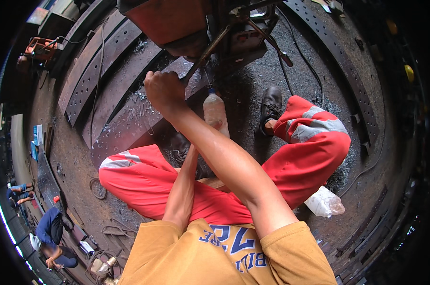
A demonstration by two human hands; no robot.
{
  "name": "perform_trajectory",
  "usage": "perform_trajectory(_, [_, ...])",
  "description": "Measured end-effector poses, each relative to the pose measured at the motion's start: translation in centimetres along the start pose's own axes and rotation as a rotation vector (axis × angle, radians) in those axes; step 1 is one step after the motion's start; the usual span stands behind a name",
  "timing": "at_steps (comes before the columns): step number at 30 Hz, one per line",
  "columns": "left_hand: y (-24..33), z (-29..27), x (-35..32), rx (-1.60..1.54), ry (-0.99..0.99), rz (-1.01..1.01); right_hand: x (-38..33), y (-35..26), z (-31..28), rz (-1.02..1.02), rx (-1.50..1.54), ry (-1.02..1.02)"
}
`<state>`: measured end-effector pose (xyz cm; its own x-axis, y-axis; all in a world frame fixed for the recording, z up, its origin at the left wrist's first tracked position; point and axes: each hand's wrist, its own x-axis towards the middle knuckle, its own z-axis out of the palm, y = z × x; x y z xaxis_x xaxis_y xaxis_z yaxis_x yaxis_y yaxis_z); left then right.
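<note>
Lever is being gripped by the right hand; the left hand is holding a bottle below it.

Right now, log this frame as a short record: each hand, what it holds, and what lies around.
right hand: reaches across the left arm, closed on a metal lever of the machine
left hand: mostly hidden behind the right forearm, at a plastic bottle; grip unclear
posture: seated, red trousers, black boot
ground: perforated steel plates, metal shavings, second bottle
others: people at far left
</note>
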<state>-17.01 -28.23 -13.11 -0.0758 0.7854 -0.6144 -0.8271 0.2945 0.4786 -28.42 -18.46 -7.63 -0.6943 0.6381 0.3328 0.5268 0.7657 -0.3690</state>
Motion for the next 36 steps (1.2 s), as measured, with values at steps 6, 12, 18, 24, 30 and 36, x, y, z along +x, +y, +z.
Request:
perform_trajectory(6, [0.2,0.9,-0.5,0.022,0.084,0.007,0.0,0.2,0.3,0.018,0.033,0.006])
perform_trajectory(12, [0.2,0.8,-0.6,0.022,0.088,0.002,0.0,0.1,0.1,0.010,0.032,-0.011])
perform_trajectory(18, [0.1,0.2,-0.2,0.106,0.132,0.007,-0.1,0.0,-0.3,0.002,0.014,-0.042])
perform_trajectory(24, [0.2,0.5,-0.3,0.038,0.050,-0.003,0.0,0.2,0.0,0.011,0.004,-0.026])
perform_trajectory(30, [0.1,0.5,-0.3,0.033,0.060,0.000,-0.1,0.1,-0.3,0.008,0.019,-0.019])
perform_trajectory(36, [-0.1,0.4,-0.3,0.028,0.068,0.002,-0.1,0.0,-0.5,-0.003,-0.001,-0.009])
